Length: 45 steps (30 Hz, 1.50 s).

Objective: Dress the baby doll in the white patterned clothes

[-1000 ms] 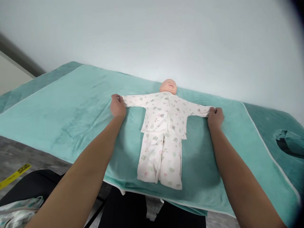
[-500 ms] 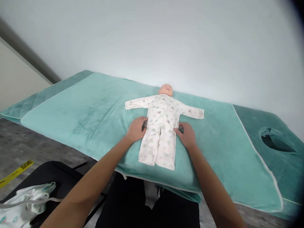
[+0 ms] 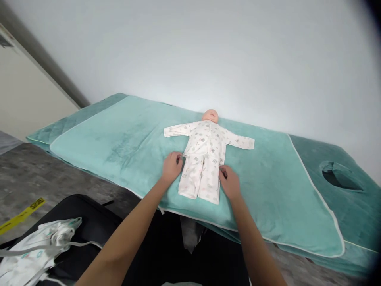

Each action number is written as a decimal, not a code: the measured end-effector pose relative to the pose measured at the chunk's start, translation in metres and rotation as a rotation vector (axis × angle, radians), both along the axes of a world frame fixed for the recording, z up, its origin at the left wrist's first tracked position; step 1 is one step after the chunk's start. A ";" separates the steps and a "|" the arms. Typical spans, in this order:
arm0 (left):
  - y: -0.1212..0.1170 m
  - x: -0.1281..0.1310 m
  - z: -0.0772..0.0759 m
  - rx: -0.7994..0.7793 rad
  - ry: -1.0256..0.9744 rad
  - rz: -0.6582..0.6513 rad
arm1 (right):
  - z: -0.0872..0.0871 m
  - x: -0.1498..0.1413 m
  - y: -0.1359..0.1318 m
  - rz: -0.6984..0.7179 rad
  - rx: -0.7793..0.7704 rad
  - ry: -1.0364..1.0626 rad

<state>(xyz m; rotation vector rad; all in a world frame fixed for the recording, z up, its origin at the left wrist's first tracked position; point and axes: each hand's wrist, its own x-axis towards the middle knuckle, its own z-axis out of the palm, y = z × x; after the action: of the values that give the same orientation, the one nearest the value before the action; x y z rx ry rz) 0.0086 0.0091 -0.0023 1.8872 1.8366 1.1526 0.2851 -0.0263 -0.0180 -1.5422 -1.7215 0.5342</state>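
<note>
A baby doll point(image 3: 210, 115) lies face up, dressed in a white printed long-sleeved baby shirt point(image 3: 206, 139) with both sleeves spread. White printed baby pants point(image 3: 192, 177) lie below it, the shirt's hem overlapping their waist. My left hand point(image 3: 172, 167) is curled at the left side of the waist, its thumb and fingers pinched on the edge of the pants. At the opposite side, slightly lower, my right hand point(image 3: 230, 182) has its fingers bent and closed on the pants' outer edge. The fingertips of both hands are partly hidden.
The doll rests on a green padded bed point(image 3: 268, 198) with a face hole point(image 3: 339, 178) at right, against a white wall point(image 3: 208, 51). A black chair point(image 3: 92, 222) at lower left carries white printed cloth point(image 3: 44, 246) and a cord. Yellow tape point(image 3: 22, 217) marks the floor.
The view has shifted slightly. My right hand has slid down along the side of the pants, and its fingers are more closed. My left hand stays by the waist, more curled.
</note>
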 end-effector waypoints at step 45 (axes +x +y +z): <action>-0.028 -0.006 0.001 0.182 0.084 0.038 | -0.028 -0.007 0.025 -0.081 0.152 0.047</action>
<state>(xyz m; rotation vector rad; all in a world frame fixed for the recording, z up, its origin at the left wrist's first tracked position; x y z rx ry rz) 0.0024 -0.0185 -0.0015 2.0354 1.8753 1.3129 0.2786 -0.0010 -0.0461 -1.4723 -1.6186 0.3864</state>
